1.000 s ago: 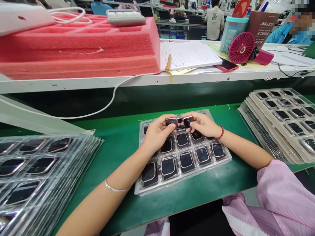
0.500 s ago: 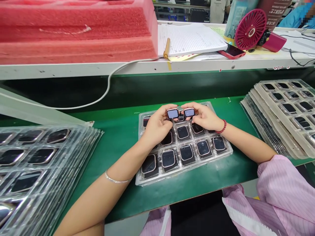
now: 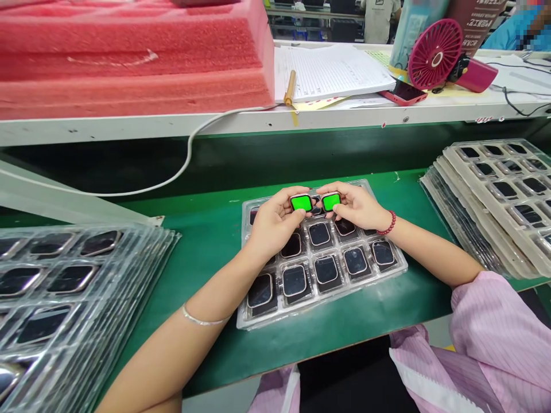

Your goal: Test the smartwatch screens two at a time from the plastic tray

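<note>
My left hand point(image 3: 278, 217) is closed on a smartwatch body point(image 3: 302, 202) whose screen glows solid green; the thumb rests at its lower edge. A second smartwatch body point(image 3: 331, 201), also lit green, is gripped by my right hand point(image 3: 357, 206), with the thumb touching its lower right part. Both watches are side by side above the far part of a clear plastic tray point(image 3: 316, 303). In the tray's pockets lie several more watch bodies with dark screens, such as the dark watch point(image 3: 326, 268) in the front row. My hands hide part of the tray's back rows.
Stacked trays of watches point(image 3: 99, 275) stand at the left, and another tray stack point(image 3: 495, 195) at the right. Above the green bench point(image 3: 206, 229) runs a white shelf with pink foam point(image 3: 172, 69), papers point(image 3: 331, 69), a pen point(image 3: 290, 87), a phone point(image 3: 407, 92) and a fan point(image 3: 435, 54).
Both watch screens have turned from pale bluish white to bright green. My left thumb has moved up to the lower edge of its watch, and the right thumb has shifted slightly toward its watch.
</note>
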{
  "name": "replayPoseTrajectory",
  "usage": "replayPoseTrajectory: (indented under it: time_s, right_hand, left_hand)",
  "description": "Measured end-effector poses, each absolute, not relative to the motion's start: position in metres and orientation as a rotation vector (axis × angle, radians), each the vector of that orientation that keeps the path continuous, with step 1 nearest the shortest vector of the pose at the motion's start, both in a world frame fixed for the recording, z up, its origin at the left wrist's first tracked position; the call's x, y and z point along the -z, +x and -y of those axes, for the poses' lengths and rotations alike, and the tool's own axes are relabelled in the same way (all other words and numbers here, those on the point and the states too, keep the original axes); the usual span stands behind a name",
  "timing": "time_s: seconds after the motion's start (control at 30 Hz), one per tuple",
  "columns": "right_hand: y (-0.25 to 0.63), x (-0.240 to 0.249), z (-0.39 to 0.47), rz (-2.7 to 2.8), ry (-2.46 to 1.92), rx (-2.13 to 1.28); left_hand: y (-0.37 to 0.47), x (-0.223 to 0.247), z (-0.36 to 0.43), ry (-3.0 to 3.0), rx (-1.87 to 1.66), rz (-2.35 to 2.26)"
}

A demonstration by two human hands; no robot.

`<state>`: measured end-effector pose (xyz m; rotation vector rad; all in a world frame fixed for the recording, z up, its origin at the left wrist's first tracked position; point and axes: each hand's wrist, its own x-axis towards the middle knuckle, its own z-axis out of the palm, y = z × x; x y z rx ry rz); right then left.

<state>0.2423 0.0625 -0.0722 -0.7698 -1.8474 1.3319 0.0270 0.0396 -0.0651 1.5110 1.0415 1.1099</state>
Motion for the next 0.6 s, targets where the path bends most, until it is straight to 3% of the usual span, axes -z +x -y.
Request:
replayPoseTrajectory:
  time_s: [0.6]
  right_hand:
    - [0.2418, 0.0778, -0.0635, 1.824, -0.795, -1.348]
  left_hand:
    - [0.0267, 0.0659, -0.0418, 1.505, -1.114, -1.036]
